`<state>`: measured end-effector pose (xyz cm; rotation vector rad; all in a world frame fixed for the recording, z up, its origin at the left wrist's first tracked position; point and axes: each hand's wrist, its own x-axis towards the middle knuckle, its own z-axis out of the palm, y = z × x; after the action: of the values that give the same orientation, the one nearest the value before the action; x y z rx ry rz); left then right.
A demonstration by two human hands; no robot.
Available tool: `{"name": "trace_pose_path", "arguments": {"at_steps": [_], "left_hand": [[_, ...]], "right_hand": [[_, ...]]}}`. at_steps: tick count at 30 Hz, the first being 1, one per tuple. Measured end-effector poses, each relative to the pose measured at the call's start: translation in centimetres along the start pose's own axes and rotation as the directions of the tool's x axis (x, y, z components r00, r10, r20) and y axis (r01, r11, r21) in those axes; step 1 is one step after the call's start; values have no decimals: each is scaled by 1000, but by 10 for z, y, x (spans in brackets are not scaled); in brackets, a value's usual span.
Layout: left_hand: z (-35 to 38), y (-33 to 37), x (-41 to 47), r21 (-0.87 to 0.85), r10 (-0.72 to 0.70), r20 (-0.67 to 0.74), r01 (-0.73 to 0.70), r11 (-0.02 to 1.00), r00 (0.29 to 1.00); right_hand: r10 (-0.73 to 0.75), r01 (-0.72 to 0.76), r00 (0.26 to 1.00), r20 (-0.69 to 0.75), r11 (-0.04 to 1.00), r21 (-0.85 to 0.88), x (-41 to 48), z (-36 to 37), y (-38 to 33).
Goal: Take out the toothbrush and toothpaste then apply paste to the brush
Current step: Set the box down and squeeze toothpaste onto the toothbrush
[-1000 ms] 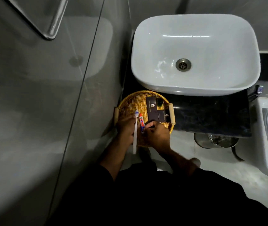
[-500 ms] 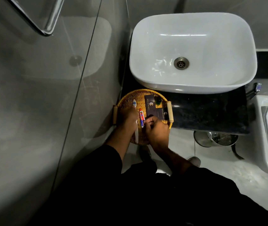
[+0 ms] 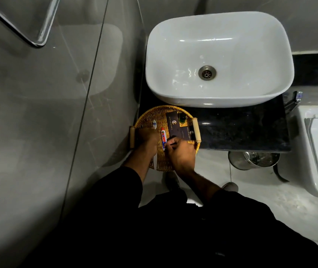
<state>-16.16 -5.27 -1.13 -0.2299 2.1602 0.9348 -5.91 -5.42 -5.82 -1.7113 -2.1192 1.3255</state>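
Over the wicker tray (image 3: 150,115), your left hand (image 3: 147,139) grips the toothbrush (image 3: 154,124) steady while your right hand (image 3: 181,151) pinches the toothpaste tube (image 3: 163,137), ready to squeeze.

So the round woven wicker tray with two wooden handles (image 3: 150,115) sits on the dark stone counter (image 3: 241,130), at about 7 o'clock from the white oval ceramic basin (image 3: 220,59), its near part hanging past the counter edge. In the tray, the white toothbrush (image 3: 154,124) lies toward 9 o'clock, the small red-and-white toothpaste tube (image 3: 163,136) just to its right, then two dark printed boxes (image 3: 173,123) toward 3 o'clock with a small green bottle (image 3: 182,118) at 1 o'clock. The left hand (image 3: 146,139) is over the toothbrush handle, the right hand (image 3: 180,150) at the tube's near end. A shiny metal bin (image 3: 255,159) stands on the floor under the counter, at 4 o'clock from the tray.
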Motion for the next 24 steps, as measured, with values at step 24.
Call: {"name": "trace_pose_path", "arguments": {"at_steps": [24], "left_hand": [[14,2,9,-109,118,-102,-129,986,988]], "right_hand": [[-437,442,896,-83,895,66,-21,-59,19]]}}
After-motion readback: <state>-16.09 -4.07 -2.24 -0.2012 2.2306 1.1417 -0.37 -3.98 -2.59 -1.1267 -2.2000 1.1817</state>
